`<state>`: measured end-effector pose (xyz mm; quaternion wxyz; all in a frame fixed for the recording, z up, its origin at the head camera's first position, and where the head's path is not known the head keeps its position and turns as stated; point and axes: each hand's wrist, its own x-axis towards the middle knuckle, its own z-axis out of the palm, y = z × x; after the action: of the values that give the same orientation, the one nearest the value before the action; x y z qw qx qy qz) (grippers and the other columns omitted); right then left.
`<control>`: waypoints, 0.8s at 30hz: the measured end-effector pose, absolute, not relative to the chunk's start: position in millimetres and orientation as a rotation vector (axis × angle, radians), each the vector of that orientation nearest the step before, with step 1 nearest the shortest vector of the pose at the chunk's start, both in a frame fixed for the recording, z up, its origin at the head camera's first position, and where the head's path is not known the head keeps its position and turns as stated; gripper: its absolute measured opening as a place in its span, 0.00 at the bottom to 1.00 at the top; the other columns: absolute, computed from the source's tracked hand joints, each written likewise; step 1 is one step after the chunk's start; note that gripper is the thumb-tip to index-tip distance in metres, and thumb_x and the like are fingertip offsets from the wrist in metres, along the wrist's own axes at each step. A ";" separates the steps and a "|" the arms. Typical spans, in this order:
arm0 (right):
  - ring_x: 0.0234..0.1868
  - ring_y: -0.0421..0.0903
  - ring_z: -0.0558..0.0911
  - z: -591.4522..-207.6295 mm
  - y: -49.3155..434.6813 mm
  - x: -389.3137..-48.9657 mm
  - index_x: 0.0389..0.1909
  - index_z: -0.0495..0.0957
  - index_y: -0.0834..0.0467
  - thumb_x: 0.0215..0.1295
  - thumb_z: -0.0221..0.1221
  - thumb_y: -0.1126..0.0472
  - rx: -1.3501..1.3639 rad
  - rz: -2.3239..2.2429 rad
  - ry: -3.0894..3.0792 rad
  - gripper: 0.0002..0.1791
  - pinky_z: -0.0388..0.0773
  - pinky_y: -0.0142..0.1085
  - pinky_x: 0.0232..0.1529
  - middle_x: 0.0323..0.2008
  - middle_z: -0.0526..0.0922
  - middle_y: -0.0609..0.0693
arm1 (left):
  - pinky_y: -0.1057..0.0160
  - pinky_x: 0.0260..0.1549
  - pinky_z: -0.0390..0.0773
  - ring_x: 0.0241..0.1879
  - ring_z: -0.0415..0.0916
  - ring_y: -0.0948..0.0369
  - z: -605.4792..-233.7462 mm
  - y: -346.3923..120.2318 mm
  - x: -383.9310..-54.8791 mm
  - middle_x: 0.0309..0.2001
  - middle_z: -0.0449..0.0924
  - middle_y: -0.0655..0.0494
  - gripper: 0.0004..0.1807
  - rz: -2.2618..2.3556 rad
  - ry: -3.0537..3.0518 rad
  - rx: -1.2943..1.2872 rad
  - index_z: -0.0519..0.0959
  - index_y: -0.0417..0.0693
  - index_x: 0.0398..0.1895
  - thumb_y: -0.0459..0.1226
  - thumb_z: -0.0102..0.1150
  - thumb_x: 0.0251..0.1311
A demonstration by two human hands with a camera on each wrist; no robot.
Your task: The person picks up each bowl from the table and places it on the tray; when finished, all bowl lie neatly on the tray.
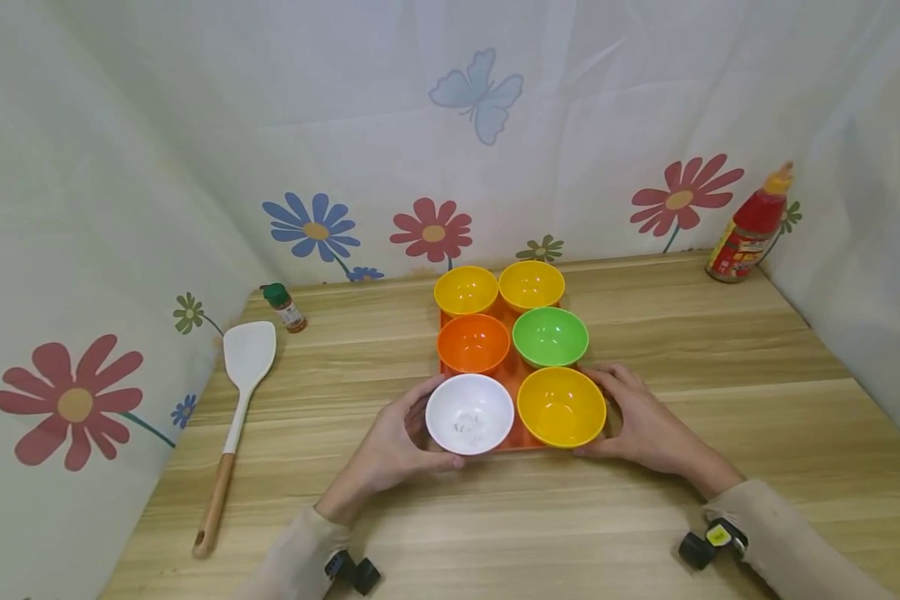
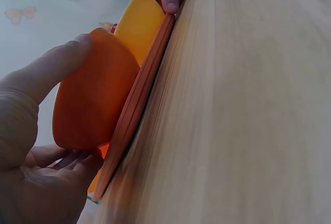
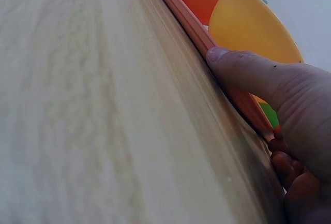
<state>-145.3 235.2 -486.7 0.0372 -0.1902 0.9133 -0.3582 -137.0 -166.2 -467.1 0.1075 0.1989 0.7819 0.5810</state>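
An orange-red tray (image 1: 521,439) lies on the table, bearing several bowls in two columns. My left hand (image 1: 392,446) holds the front left bowl (image 1: 469,414), white inside and orange outside, with the thumb on its near side and the fingers around its far side. Beside it on the tray is a yellow bowl (image 1: 561,407). My right hand (image 1: 641,427) grips the tray's front right corner next to that bowl; the right wrist view shows its thumb on the tray's edge. Behind stand an orange bowl (image 1: 473,344), a green bowl (image 1: 551,337) and two yellow bowls (image 1: 466,291).
A white spatula (image 1: 249,354) with a wooden handle lies along the table's left side. Near its head stands a small green-capped seasoning bottle (image 1: 292,315). At the back right corner is a red sauce bottle (image 1: 746,237). A flowered curtain (image 1: 570,167) encloses the table.
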 end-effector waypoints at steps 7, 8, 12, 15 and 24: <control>0.75 0.62 0.70 -487.5 236.0 -145.9 0.85 0.66 0.55 0.49 0.85 0.32 -0.591 -1.111 2.807 0.67 0.69 0.74 0.75 0.75 0.69 0.56 | 0.57 0.80 0.67 0.83 0.67 0.51 -466.7 -170.5 -136.4 0.83 0.69 0.50 0.65 1.726 2.299 0.570 0.60 0.41 0.88 0.34 0.93 0.47; 0.75 0.62 0.70 -487.3 236.2 -146.2 0.85 0.66 0.55 0.49 0.85 0.32 -0.593 -1.110 2.807 0.67 0.69 0.74 0.75 0.75 0.69 0.56 | 0.56 0.80 0.68 0.82 0.68 0.51 -466.5 -170.8 -136.4 0.82 0.70 0.50 0.65 1.720 2.310 0.572 0.60 0.40 0.87 0.34 0.93 0.47; 0.75 0.62 0.70 -487.0 236.2 -146.9 0.85 0.66 0.56 0.49 0.85 0.32 -0.596 -1.102 2.806 0.67 0.69 0.74 0.75 0.75 0.69 0.57 | 0.51 0.81 0.68 0.82 0.68 0.51 -462.4 -172.9 -134.8 0.83 0.70 0.50 0.65 1.687 2.397 0.573 0.62 0.45 0.87 0.37 0.94 0.46; 0.76 0.62 0.70 -487.0 235.7 -146.7 0.85 0.66 0.56 0.49 0.86 0.33 -0.593 -1.103 2.802 0.66 0.69 0.74 0.75 0.75 0.68 0.57 | 0.45 0.82 0.67 0.83 0.66 0.49 -456.0 -175.4 -135.1 0.84 0.67 0.53 0.66 1.654 2.498 0.571 0.62 0.54 0.88 0.39 0.94 0.46; 0.76 0.63 0.70 -484.2 240.5 -145.1 0.85 0.65 0.56 0.50 0.86 0.34 -0.611 -1.100 2.798 0.67 0.69 0.74 0.76 0.76 0.68 0.58 | 0.40 0.82 0.66 0.84 0.62 0.55 -431.2 -176.3 -148.9 0.86 0.61 0.63 0.60 1.546 2.793 0.639 0.58 0.69 0.89 0.44 0.85 0.57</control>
<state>-145.1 240.5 -484.2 0.0367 -0.1992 0.9113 -0.3584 -148.9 -176.3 -431.2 -0.0568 0.1959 0.8565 0.4742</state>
